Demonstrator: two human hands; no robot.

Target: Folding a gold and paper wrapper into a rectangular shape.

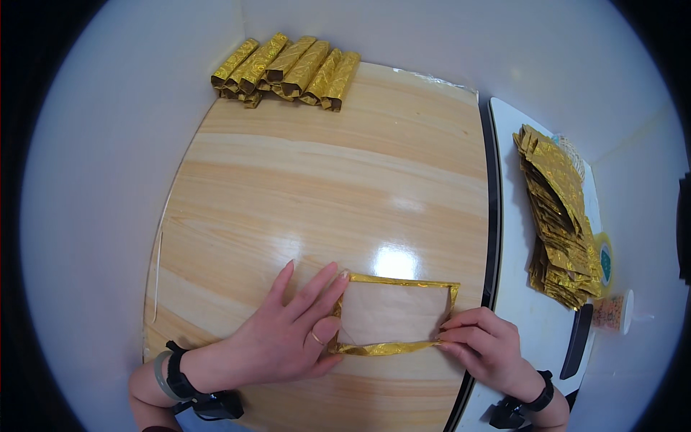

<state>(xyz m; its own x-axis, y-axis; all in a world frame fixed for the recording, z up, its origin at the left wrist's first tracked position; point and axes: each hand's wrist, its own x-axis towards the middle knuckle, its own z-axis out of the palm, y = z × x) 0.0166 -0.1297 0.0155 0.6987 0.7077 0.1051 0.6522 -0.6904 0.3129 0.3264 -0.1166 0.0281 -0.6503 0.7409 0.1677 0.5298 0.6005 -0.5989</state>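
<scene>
In front of me on the wood-grain table lies a rectangular sheet of gold foil paper (396, 312), its plain pale inner side facing up. Narrow gold edges are folded in along its sides. My left hand (291, 335) rests at the sheet's left edge with its fingers spread, the thumb bent over that edge. At the near right corner, my right hand (486, 345) pinches the folded gold edge between thumb and fingers. Rings show on the left hand, and both wrists wear black straps.
Several rolled gold paper tubes (299, 68) are heaped at the table's far left corner. On a white surface to the right lies a stack of gold paper pieces (558, 223), beside a yellow tape roll (603, 259) and a cup (612, 312). White walls enclose the table (324, 180).
</scene>
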